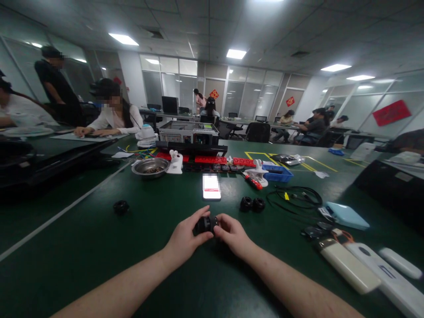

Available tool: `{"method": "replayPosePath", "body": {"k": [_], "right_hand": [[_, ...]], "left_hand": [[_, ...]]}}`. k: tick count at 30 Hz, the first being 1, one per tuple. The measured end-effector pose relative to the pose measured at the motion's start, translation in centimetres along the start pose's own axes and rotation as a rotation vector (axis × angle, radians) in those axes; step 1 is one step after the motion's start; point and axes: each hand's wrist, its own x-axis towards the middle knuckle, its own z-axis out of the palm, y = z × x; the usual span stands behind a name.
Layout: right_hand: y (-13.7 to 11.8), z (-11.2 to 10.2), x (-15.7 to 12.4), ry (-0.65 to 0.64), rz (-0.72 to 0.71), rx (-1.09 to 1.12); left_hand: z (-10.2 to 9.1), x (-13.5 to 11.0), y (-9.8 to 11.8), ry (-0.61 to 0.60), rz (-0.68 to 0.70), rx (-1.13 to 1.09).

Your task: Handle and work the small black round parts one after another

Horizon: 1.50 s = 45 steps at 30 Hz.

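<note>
Between my two hands is a small black ribbed cylindrical part [207,224], held just above the green table. My left hand [187,234] is closed round its left side, thumb below and fingers over the top. My right hand [233,234] pinches its right end with thumb and fingers. To the right lie two similar black round parts [252,204], side by side. Another black round part [121,207] sits alone to the left. A lit phone [211,186] lies just beyond my hands.
A metal bowl [150,168] with small pieces stands back left. Behind the phone are red strips [210,160], a blue tray [277,173] and an opened equipment case [188,132]. Black cable [298,196], a light-blue box [346,215] and a cream power bank [349,265] lie right. Several people sit beyond.
</note>
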Motion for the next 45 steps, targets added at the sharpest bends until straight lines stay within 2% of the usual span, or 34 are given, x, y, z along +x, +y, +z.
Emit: {"method": "replayPosePath", "body": {"k": [3, 7, 10, 13, 16, 21, 26, 30, 34, 36, 38, 40, 43, 45], "right_hand": [[-0.9, -0.1, -0.4, 0.044, -0.103, -0.166], [-1.0, 0.0, -0.7, 0.048, -0.139, -0.269], [-0.3, 0.2, -0.4, 0.055, -0.099, -0.123], [0.7, 0.3, 0.0, 0.075, 0.028, 0.05], [1.1, 0.4, 0.3, 0.062, 0.105, 0.035], [0.8, 0.4, 0.2, 0.041, 0.108, -0.018], [0.6, 0.1, 0.1, 0.007, 0.033, -0.073], [0.0, -0.1, -0.3, 0.033, -0.085, -0.216], [-0.9, -0.2, -0.8, 0.053, -0.177, -0.389], [-1.2, -0.2, -0.9, 0.051, -0.224, -0.487], [-1.3, -0.2, -1.0, 0.057, -0.252, -0.545], [-1.1, -0.3, -0.9, 0.091, -0.238, -0.538], [-0.5, -0.4, -0.5, 0.155, -0.151, -0.452], [-0.1, -0.4, -0.3, 0.137, -0.1, -0.404]], "left_hand": [[0.2, 0.3, 0.0, -0.009, -0.088, -0.185], [0.3, 0.6, 0.1, -0.046, -0.141, -0.308], [0.1, 0.4, 0.4, -0.013, -0.075, -0.172], [0.0, 0.0, 0.7, 0.009, 0.014, 0.045], [0.0, -0.3, 0.8, 0.003, 0.075, 0.147], [0.1, -0.2, 0.2, -0.01, 0.068, 0.136], [0.1, 0.0, -0.1, -0.017, -0.036, 0.063], [0.1, 0.3, -0.1, -0.01, -0.141, -0.122], [0.0, 0.9, 0.2, -0.124, -0.347, -0.434], [-0.2, 1.1, 0.2, -0.172, -0.41, -0.497], [-0.3, 1.2, 0.1, -0.159, -0.384, -0.475], [-0.4, 1.1, 0.0, -0.104, -0.298, -0.379], [-0.4, 0.5, 0.1, -0.011, -0.121, -0.09], [-0.3, 0.1, 0.3, 0.003, -0.017, 0.068]]}}
